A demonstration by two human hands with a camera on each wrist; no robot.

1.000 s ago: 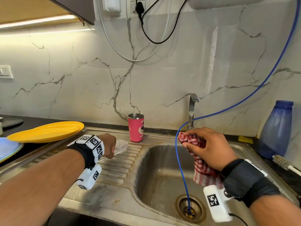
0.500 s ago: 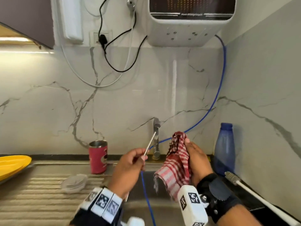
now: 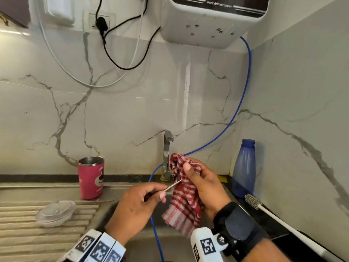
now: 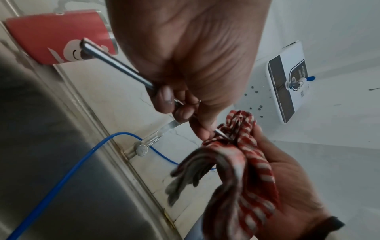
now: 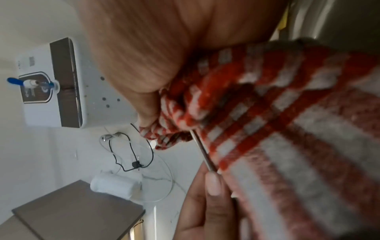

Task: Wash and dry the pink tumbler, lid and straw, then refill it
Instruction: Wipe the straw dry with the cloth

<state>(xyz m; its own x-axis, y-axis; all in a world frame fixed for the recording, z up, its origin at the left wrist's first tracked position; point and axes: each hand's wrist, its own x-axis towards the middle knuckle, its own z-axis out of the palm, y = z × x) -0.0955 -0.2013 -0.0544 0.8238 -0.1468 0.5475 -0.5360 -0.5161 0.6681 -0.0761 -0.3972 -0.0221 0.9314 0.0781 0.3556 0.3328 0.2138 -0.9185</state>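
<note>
The pink tumbler (image 3: 91, 178) stands upright and lidless at the back of the draining board, also in the left wrist view (image 4: 59, 37). Its clear lid (image 3: 55, 212) lies on the ribbed board in front of it. My left hand (image 3: 139, 203) pinches the metal straw (image 3: 172, 185) over the sink. The straw's far end runs into the red checked cloth (image 3: 184, 193), which my right hand (image 3: 200, 180) grips around it, thumb on top. The straw (image 4: 115, 65) (image 5: 202, 152) enters the cloth (image 4: 244, 162) (image 5: 287, 129) in both wrist views.
The tap (image 3: 167, 154) stands behind the hands. A blue hose (image 3: 239, 103) runs from the wall-mounted water purifier (image 3: 211, 19) down into the sink (image 3: 136, 246). A blue bottle (image 3: 244, 169) and a white bottle brush (image 3: 273, 218) sit on the right counter.
My left hand picked the straw up from the draining board and brought it over the sink. The straw's tip went from free and upright into the cloth held by my right hand.
</note>
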